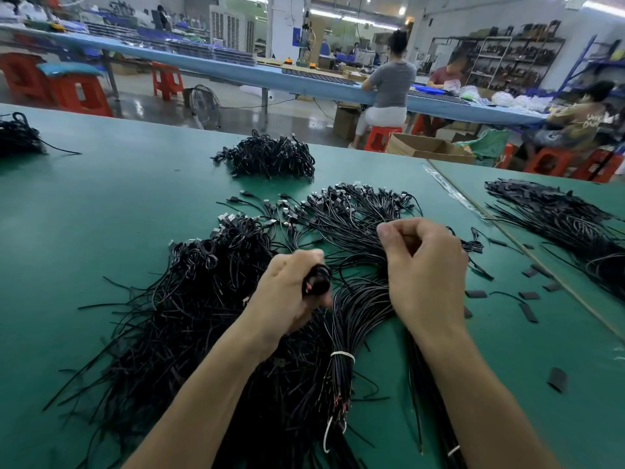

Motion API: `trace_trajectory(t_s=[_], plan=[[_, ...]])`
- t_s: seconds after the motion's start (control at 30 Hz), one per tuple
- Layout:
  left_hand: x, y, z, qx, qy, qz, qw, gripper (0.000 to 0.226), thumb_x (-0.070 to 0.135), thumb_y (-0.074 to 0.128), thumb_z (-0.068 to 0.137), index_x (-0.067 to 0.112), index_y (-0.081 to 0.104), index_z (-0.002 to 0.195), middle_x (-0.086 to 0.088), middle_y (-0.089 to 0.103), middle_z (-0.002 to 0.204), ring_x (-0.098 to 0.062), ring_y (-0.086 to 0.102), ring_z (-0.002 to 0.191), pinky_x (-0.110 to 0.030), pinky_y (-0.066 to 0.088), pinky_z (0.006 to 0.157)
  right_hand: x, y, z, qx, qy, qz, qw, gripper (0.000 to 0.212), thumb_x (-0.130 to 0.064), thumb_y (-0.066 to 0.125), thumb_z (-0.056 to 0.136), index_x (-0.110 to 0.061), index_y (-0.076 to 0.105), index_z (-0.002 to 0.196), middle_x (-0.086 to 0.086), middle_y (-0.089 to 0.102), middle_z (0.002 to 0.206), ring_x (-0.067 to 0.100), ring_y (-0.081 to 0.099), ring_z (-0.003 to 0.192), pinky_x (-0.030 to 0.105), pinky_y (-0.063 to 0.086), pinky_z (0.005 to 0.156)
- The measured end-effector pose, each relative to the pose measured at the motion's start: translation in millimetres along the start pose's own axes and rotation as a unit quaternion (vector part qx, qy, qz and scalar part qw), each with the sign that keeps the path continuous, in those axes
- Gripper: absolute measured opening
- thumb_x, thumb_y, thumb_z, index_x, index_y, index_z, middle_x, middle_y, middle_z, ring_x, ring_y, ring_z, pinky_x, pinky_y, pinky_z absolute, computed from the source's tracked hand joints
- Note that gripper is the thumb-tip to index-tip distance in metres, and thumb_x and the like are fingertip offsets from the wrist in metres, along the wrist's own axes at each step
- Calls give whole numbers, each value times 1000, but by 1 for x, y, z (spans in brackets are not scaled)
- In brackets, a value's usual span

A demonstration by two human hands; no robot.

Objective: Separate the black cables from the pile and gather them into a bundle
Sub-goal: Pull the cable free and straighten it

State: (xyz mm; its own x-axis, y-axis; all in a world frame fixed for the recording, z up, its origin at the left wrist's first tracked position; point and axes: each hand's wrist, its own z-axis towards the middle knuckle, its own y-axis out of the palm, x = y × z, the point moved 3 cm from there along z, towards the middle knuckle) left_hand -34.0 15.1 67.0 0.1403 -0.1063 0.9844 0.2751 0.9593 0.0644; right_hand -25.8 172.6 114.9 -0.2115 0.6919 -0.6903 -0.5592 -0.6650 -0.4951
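Left hand [287,294] gripping black cable bundle [318,279], right hand [424,265] pinching into cable pile [351,221]

Factory rm w/ long blue bench [236,74], red stools [81,94], floor fan [204,104], shelving [514,59], ceiling lights [329,12].

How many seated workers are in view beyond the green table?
3: a grey-shirted person on a red stool at the blue bench, a person in maroon just right, a third person at far right. Blurred figures farther back may be more.
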Motion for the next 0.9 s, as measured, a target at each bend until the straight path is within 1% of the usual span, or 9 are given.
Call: trace_trajectory(t_s=[0.07, 0.13, 0.23, 0.33, 0.47, 0.57, 0.7, 0.83, 0.9], plan=[[4, 7, -2, -33, 41, 14, 999, 37, 29, 40, 88, 7, 62, 67, 11, 49, 41, 1, 37, 33, -11, 29, 37, -7, 6, -10, 16, 8, 76, 997, 14, -31, 66, 94, -33, 60, 82, -3, 67, 86, 10, 61, 79, 20, 48, 71], [3, 12, -1, -34, 43, -23, 998, 27, 24, 44, 85, 4, 61, 89, 12, 49, 48, 2, 40, 36, -9, 31, 38, -12, 14, -21, 17, 8, 135, 991, 15, -29, 68, 93, -35, 61, 81, -3, 68, 86, 6, 62, 77, 19, 50, 69], [-1, 9, 3, 24, 46, -58, 997, 30, 28, 48, 86, 13, 64, 106, 12, 56, 61, 1, 46, 44, -10, 35, 41, -17, 23, -35, -5, -3, 182, 983, 16, -24, 70, 92, -36, 64, 82, -5, 68, 87, 7, 64, 79, 21, 51, 72], [-1, 2, 5, 73, 64, -59, 994, 38, 43, 36, 96, 28, 71, 104, 9, 46, 49, -4, 35, 36, -16, 29, 38, -19, 26, -44, -14, -34, 154, 987, 21, -22, 69, 91, -39, 61, 82, -9, 62, 87, 4, 60, 80, 12, 45, 69], [-2, -4, 5, 115, 71, -77, 988, 61, 59, 27, 98, 25, 76, 85, 4, 40, 41, -10, 28, 32, -16, 27, 42, -21, 25, -50, -32, -94, 98, 990, 12, -14, 69, 91, -25, 68, 89, -13, 56, 89, -4, 56, 86, 4, 40, 74], [-2, -2, 5, 136, 89, -89, 983, 62, 57, 28, 97, 22, 73, 73, 4, 40, 40, -9, 29, 31, -16, 27, 39, -21, 27, -49, -62, -88, 81, 991, 6, -17, 67, 93, -22, 70, 94, -15, 56, 92, -2, 56, 89, 4, 41, 75], [0, -2, 4, 152, 110, -97, 978, 58, 55, 30, 101, 22, 72, 78, 6, 37, 40, -7, 28, 31, -15, 27, 38, -19, 27, -47, -96, -51, 69, 992, 7, -20, 69, 92, -26, 72, 91, -14, 58, 89, -1, 57, 86, 6, 43, 73], [-1, 0, 5, 150, 115, -99, 977, 57, 51, 32, 101, 22, 73, 75, 6, 41, 37, -7, 30, 29, -15, 27, 37, -24, 27, -48, -118, -55, 61, 990, 28, -13, 66, 93, -39, 61, 82, -14, 56, 90, -5, 57, 85, 1, 40, 69], [-3, 0, 6, 150, 115, -84, 978, 56, 50, 33, 99, 23, 74, 72, 6, 45, 39, -7, 31, 30, -15, 27, 37, -26, 27, -49, -124, -79, 37, 988, 23, -15, 62, 96, -35, 64, 85, -14, 54, 92, -2, 57, 86, 7, 44, 72]])
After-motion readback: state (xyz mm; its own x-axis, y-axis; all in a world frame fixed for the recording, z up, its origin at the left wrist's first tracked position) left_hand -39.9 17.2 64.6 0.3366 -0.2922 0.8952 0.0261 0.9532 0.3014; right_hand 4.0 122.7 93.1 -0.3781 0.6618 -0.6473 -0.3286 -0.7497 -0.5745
